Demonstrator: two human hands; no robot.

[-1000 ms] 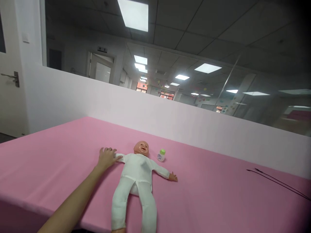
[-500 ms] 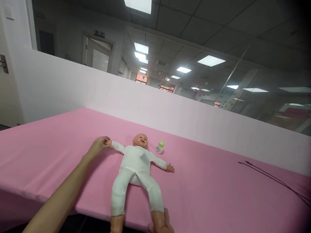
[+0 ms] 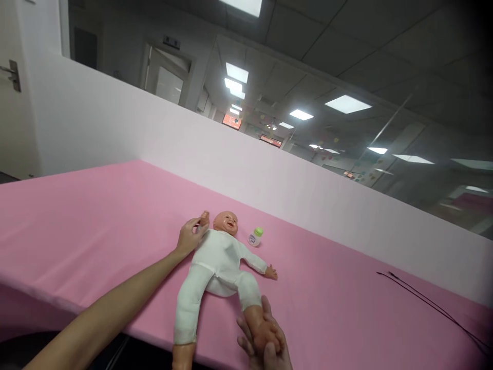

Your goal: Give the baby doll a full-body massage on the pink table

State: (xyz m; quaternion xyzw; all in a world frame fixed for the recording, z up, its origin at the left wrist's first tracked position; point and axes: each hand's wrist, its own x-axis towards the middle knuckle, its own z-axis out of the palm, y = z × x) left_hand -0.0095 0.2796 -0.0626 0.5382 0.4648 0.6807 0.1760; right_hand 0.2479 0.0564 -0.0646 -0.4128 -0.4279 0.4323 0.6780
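Observation:
A baby doll (image 3: 217,257) in a white suit lies on its back on a pink-covered table (image 3: 331,293), its head toward the wall. My left hand (image 3: 190,236) is closed around the doll's arm on the left, near its wrist, with that arm bent up beside the head. At the near edge, my right hand (image 3: 269,349) holds the doll's foot on the right from below, fingers around the ankle and thumb at the sole. That leg is bent at the knee; the other lies straight. The doll's other arm stretches out to the right.
A small clear bottle with a green cap (image 3: 256,237) stands right of the doll's head. Thin black cables (image 3: 431,303) lie on the right of the table. A low white wall (image 3: 246,169) topped with glass runs behind it. A door (image 3: 17,103) is at the far left.
My left hand has moved right and bent the doll's outstretched arm in toward its head. My right hand has pushed the doll's foot up, bending that knee. The view has tilted slightly.

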